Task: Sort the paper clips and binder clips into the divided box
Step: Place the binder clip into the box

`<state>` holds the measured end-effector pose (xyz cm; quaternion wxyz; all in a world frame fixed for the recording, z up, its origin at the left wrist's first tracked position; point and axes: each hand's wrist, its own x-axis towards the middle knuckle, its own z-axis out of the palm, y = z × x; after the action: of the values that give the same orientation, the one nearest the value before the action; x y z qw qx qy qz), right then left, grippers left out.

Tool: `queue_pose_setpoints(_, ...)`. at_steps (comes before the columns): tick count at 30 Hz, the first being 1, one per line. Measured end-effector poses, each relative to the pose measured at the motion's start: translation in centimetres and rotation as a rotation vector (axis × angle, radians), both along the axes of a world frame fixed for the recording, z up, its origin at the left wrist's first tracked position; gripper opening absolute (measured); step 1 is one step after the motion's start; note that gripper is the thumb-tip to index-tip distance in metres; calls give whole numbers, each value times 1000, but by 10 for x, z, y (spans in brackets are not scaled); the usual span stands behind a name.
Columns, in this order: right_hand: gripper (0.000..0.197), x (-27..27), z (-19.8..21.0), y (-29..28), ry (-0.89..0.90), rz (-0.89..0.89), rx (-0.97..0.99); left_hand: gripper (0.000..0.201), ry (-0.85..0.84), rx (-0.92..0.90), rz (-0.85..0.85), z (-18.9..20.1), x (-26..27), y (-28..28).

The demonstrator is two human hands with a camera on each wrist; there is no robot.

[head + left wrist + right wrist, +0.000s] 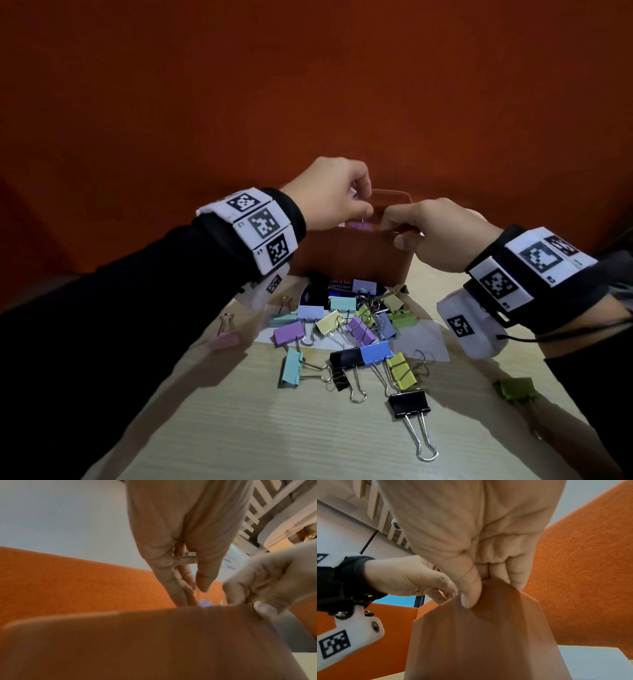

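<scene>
A translucent box [342, 253] stands at the table's far side, its wall tinted orange-brown. My left hand [363, 205] hovers over it and pinches the thin wire handle of a purple binder clip [359, 225], which hangs just inside the rim. In the left wrist view the left hand [197, 586] pinches the wire and the purple clip [205, 603] is a blur behind the box wall [137, 642]. My right hand [394, 233] grips the front rim; in the right wrist view that right hand [488, 588] has its thumb on the outside of the box [488, 635]. The compartments are hidden.
A pile of coloured binder clips [356, 329] lies on the wooden table near the box, over white paper [428, 339] and a dark purple card [329, 287]. A black clip [409, 404], a pink clip [224, 339] and a green clip [517, 389] lie apart. An orange partition stands behind.
</scene>
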<state>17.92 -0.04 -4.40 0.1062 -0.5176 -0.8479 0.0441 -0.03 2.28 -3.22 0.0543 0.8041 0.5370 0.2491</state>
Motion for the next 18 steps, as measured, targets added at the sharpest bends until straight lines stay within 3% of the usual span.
queue_pose_setpoints(3,19,1,0,-1,10,10,1,31,-14,-24,11,-6,0,7)
queue_pose_setpoints(9,21,0,0,0,9,-3,12,39,96,-28,55,-7,6,12)
queue_pose_setpoints(12,23,0,-2,2,7,-2,21,38,17,-77,93,-7,6,12)
queue_pose_setpoints(18,18,-1,-1,1,-12,-1,16,49,-198,-303,-1,0,2,4)
